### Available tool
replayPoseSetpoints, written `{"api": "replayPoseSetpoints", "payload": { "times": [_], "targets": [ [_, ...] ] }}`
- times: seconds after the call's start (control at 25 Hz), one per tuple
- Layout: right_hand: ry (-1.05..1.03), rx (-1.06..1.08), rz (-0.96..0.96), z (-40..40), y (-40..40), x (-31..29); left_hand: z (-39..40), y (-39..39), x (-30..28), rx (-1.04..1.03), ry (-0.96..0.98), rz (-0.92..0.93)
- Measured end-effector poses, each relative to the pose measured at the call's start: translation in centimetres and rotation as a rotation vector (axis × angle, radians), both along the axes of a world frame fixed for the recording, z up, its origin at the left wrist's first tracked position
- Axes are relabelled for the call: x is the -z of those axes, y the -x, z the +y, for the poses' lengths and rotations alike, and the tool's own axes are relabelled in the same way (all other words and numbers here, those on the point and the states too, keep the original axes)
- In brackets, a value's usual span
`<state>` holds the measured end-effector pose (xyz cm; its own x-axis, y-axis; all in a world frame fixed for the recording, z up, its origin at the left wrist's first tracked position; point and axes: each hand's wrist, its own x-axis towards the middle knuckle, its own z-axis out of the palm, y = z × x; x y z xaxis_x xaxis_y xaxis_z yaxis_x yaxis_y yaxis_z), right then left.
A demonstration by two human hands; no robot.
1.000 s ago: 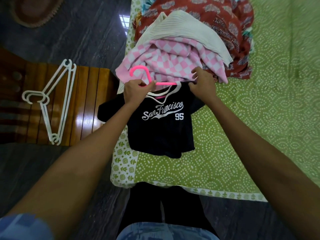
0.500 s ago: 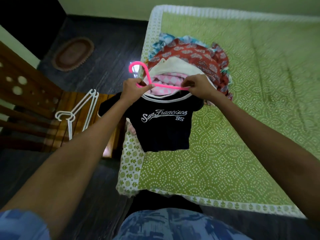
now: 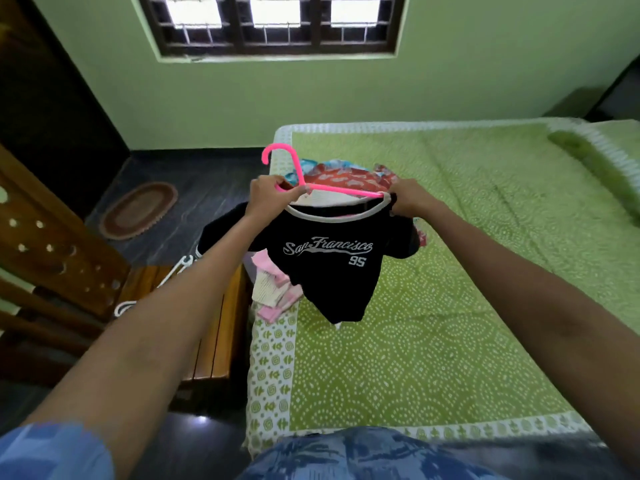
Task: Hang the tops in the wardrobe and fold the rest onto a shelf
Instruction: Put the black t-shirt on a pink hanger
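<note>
A black T-shirt with white "San Francisco 95" print hangs in the air above the bed's near left corner. A pink plastic hanger sits partly inside its white-trimmed collar, hook pointing up and left. My left hand grips the hanger and the collar at the left shoulder. My right hand pinches the collar and the hanger's right end. Behind the shirt lies the pile of clothes, red patterned on top, with pink and cream pieces showing below the left sleeve.
The bed with a green dotted cover fills the right side. White hangers lie on a wooden bench at the left, mostly hidden by my left arm. A carved wooden headboard, an oval rug and a barred window are beyond.
Both hands have lifted the shirt and hanger higher off the bed. My head has tilted up, so the wall and window now show.
</note>
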<state>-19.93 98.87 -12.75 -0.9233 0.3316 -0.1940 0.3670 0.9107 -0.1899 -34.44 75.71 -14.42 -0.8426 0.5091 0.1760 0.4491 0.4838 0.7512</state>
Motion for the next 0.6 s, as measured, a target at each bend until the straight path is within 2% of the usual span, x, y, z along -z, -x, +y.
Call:
{"api": "replayPoseSetpoints", "payload": {
  "times": [0.08,0.2,0.36,0.6],
  "targets": [
    [0.035,-0.017,0.119,-0.1,-1.7,0.0,0.0,-0.3,-0.9,0.046,0.004,0.025],
    [0.066,-0.035,0.183,-0.7,-3.9,-0.6,0.8,-1.5,-1.7,0.144,0.006,0.010],
    [0.089,0.030,0.328,-2.3,-6.8,-1.2,3.2,-4.0,-2.0,0.264,-0.025,-0.016],
    [0.114,0.281,0.578,-0.7,-15.8,-2.4,7.4,-7.7,-3.6,0.595,-0.033,0.026]
  ]
}}
